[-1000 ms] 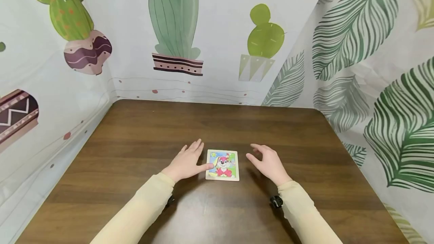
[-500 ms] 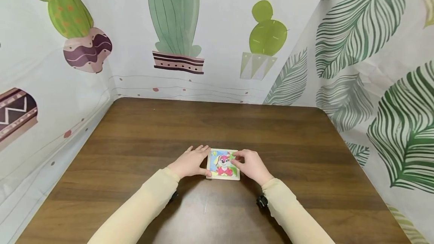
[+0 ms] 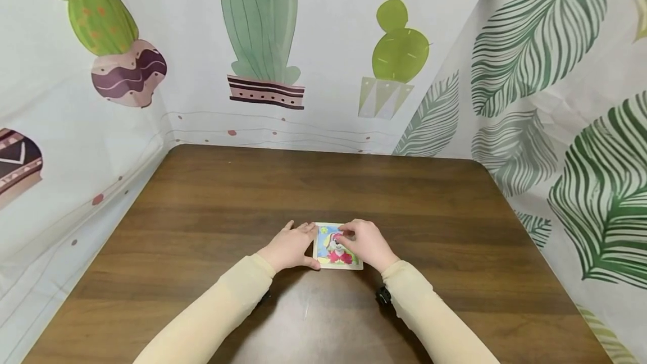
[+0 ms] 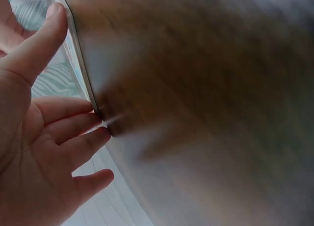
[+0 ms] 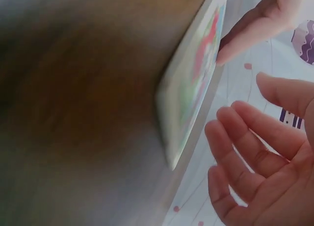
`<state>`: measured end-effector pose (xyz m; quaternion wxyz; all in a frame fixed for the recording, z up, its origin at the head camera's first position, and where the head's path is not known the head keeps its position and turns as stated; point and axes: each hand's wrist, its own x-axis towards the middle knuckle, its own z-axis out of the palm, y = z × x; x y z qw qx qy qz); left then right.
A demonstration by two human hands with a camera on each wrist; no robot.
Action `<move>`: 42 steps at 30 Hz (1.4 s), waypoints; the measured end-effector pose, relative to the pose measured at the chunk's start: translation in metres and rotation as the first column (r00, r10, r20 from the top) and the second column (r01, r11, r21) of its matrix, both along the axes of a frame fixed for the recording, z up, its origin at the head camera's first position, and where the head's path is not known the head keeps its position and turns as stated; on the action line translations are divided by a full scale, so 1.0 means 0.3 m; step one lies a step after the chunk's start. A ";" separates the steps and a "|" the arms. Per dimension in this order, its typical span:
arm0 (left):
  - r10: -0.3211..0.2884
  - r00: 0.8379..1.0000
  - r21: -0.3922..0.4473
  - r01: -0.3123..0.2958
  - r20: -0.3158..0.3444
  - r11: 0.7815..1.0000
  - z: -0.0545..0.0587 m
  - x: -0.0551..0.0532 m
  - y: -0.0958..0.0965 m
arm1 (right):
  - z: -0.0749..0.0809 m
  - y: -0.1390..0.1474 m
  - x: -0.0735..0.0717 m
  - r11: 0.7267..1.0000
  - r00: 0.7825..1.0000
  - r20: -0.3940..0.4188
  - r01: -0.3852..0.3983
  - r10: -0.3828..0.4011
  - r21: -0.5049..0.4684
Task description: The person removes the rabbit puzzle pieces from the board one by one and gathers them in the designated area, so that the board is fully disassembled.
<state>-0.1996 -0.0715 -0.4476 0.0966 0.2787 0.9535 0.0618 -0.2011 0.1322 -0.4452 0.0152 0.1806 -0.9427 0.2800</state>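
Observation:
A small square picture board (image 3: 327,249) with a pale rim and a pink cartoon dog lies flat on the brown table. My left hand (image 3: 289,248) rests at its left side, thumb at the near left corner and fingertips at the far left. In the left wrist view those fingers (image 4: 73,123) are fairly straight and meet the edge of the board. My right hand (image 3: 370,246) hovers over the board's right part, hiding some of the picture. Seen from the right wrist, its fingers (image 5: 240,167) are loosely bent, with thumb and forefinger apart and nothing between them.
The wooden table (image 3: 253,190) stretches out on all sides of the board. Behind it hangs a white wall cloth (image 3: 333,44) printed with cacti and leaves. A dark strap device (image 3: 384,295) sits on the right wrist.
My right hand has come in from the right and now hangs over the board. My left hand has slid its thumb off the picture to the near left corner. The board sits slightly further right.

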 end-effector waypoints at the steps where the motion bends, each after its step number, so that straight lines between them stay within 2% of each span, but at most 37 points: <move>1: -0.001 1.000 -0.002 0.001 -0.007 1.000 0.002 0.002 0.004 | 0.005 -0.008 -0.002 1.000 1.000 -0.006 0.002 -0.002 0.007; 7: 0.007 1.000 -0.002 -0.007 -0.019 1.000 0.010 0.014 0.019 | 0.008 -0.047 -0.030 0.995 1.000 -0.026 -0.009 0.011 0.098; 13: 0.021 1.000 -0.022 -0.021 -0.011 1.000 0.006 0.018 0.023 | -0.008 -0.069 -0.064 0.986 1.000 0.010 -0.024 0.023 0.165; 17: 0.007 1.000 -0.022 -0.007 -0.026 1.000 0.002 0.021 0.025 | -0.017 -0.077 -0.079 0.984 0.996 0.059 -0.075 0.066 0.160; 22: -0.026 0.996 -0.047 0.022 -0.088 0.999 -0.001 0.021 0.029 | -0.016 -0.083 -0.088 0.981 0.986 0.094 -0.151 0.140 0.121; 26: -0.008 0.996 -0.064 0.002 -0.090 0.998 0.000 0.017 0.023 | -0.015 -0.090 -0.097 0.972 0.980 0.086 -0.190 0.179 0.141; 32: 0.042 0.999 -0.079 -0.045 -0.031 0.996 0.003 0.007 0.010 | -0.022 -0.100 -0.109 0.963 0.977 0.068 -0.209 0.201 0.168; 35: 0.038 0.999 -0.102 -0.040 -0.025 0.994 0.000 0.002 0.011 | -0.026 -0.102 -0.108 0.963 0.978 0.043 -0.207 0.202 0.174; 42: 0.008 0.998 -0.140 -0.016 -0.061 0.990 0.006 -0.002 0.029 | -0.040 -0.098 -0.106 0.955 0.980 -0.013 -0.191 0.199 0.226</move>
